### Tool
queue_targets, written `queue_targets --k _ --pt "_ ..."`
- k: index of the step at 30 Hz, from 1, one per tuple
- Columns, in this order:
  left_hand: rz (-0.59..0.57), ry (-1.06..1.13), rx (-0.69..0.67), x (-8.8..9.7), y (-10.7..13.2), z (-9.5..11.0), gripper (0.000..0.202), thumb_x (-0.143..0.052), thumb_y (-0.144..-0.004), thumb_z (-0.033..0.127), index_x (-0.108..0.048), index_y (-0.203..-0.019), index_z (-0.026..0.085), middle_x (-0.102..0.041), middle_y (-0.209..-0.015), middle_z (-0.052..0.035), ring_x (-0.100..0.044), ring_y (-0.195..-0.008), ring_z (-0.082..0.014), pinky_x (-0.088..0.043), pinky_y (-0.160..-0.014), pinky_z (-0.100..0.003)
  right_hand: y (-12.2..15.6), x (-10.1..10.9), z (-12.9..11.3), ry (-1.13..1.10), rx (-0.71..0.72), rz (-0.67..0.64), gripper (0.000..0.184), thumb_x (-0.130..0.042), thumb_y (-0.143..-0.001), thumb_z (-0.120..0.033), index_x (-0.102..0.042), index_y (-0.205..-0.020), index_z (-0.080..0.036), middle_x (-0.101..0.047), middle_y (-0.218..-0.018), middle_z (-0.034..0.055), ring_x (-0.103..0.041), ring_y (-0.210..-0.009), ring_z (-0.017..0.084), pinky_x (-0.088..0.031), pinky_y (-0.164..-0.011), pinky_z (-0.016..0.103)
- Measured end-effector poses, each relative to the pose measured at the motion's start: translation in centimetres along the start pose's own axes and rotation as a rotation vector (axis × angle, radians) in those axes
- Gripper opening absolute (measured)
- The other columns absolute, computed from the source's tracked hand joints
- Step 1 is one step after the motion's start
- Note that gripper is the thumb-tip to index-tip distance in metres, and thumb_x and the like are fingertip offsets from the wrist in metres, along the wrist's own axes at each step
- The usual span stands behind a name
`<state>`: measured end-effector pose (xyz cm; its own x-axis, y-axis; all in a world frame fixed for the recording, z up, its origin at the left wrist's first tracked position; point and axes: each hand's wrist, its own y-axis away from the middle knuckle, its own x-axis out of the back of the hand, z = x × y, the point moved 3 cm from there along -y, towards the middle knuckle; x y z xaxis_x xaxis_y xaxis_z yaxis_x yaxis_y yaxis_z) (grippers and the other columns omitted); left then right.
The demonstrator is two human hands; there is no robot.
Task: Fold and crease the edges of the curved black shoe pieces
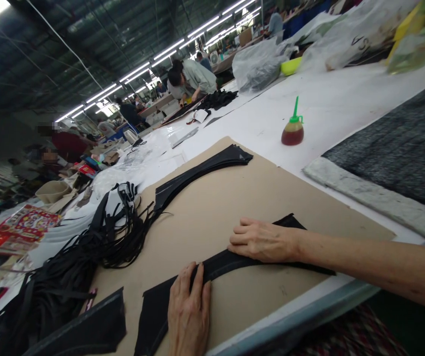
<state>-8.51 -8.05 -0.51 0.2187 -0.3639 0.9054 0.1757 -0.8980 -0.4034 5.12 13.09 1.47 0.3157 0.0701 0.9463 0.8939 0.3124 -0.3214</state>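
Observation:
A curved black fabric piece [217, 265] lies across brown paper board near the table's front edge. My left hand [190, 311] rests on its left part, fingers stretched out and pressing down. On the right part, my right hand [262, 241] bears on the same piece with its fingers bent and close together; its fingertips are partly hidden. Farther back on the board is a stack of curved black fabric pieces [201, 170]. At the lower left, another black fabric piece [89, 324] lies beside a tangled heap of black strips [97, 244].
Brown paper board [249, 193] covers the white table [327, 104]. An oil bottle with a green spout [293, 131] stands behind it. Dark grey textured fabric [401, 143] lies at the right. A red printed packet [17, 227] is at the left. Co-workers [197, 76] work farther back.

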Motion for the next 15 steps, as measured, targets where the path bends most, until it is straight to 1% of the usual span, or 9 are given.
queue_targets --k 2,4,8,10,12,15 --pt "-0.007 0.033 -0.047 0.1 -0.3 0.1 0.034 -0.047 -0.095 0.024 -0.055 -0.127 0.017 -0.062 -0.117 -0.0089 -0.058 -0.105 -0.0216 -0.051 -0.089 -0.037 0.2 0.1 0.0 -0.001 -0.005 0.004 0.013 -0.047 -0.098 -0.017 -0.059 -0.096 -0.015 -0.058 -0.086 0.0028 -0.046 -0.076 0.016 -0.029 -0.068 0.033" --pt "-0.034 0.055 -0.077 0.3 -0.8 0.2 0.035 -0.045 -0.096 0.024 -0.053 -0.13 0.017 -0.064 -0.107 -0.0072 -0.059 -0.098 -0.0198 -0.05 -0.086 -0.034 0.2 0.2 0.0 -0.007 -0.013 0.009 0.012 -0.048 -0.097 -0.018 -0.06 -0.098 -0.015 -0.058 -0.086 0.0028 -0.046 -0.077 0.017 -0.03 -0.067 0.033" --pt "-0.141 0.023 -0.107 0.9 -1.9 0.7 0.043 -0.046 -0.096 0.025 -0.046 -0.139 0.025 -0.061 -0.094 -0.0043 -0.058 -0.087 -0.0182 -0.049 -0.079 -0.032 0.2 0.3 0.1 -0.03 -0.019 -0.007 0.012 -0.05 -0.096 -0.019 -0.061 -0.101 -0.015 -0.058 -0.088 0.0024 -0.046 -0.078 0.017 -0.031 -0.067 0.033" --pt "-0.16 -0.001 -0.119 1.0 -2.2 0.8 0.042 -0.047 -0.096 0.027 -0.048 -0.138 0.026 -0.059 -0.088 -0.0037 -0.057 -0.082 -0.0179 -0.048 -0.075 -0.032 0.4 0.3 0.2 -0.044 -0.02 -0.009 0.012 -0.051 -0.096 -0.019 -0.061 -0.101 -0.015 -0.059 -0.088 0.0025 -0.046 -0.078 0.017 -0.031 -0.067 0.032" --pt "-0.128 -0.009 -0.144 1.0 -2.5 0.9 0.039 -0.047 -0.096 0.027 -0.052 -0.135 0.026 -0.06 -0.093 -0.0052 -0.057 -0.085 -0.019 -0.048 -0.076 -0.032 0.8 0.4 0.5 -0.053 -0.026 -0.007 0.012 -0.05 -0.096 -0.019 -0.061 -0.1 -0.016 -0.059 -0.088 0.0028 -0.046 -0.077 0.017 -0.032 -0.068 0.032" --pt "-0.066 -0.001 -0.207 0.9 -2.9 1.0 0.034 -0.045 -0.096 0.026 -0.057 -0.128 0.022 -0.06 -0.111 -0.0087 -0.056 -0.101 -0.0221 -0.047 -0.084 -0.035 1.5 0.5 0.9 -0.048 -0.029 -0.015 0.013 -0.049 -0.097 -0.019 -0.061 -0.096 -0.017 -0.059 -0.089 0.003 -0.047 -0.077 0.016 -0.032 -0.068 0.032"
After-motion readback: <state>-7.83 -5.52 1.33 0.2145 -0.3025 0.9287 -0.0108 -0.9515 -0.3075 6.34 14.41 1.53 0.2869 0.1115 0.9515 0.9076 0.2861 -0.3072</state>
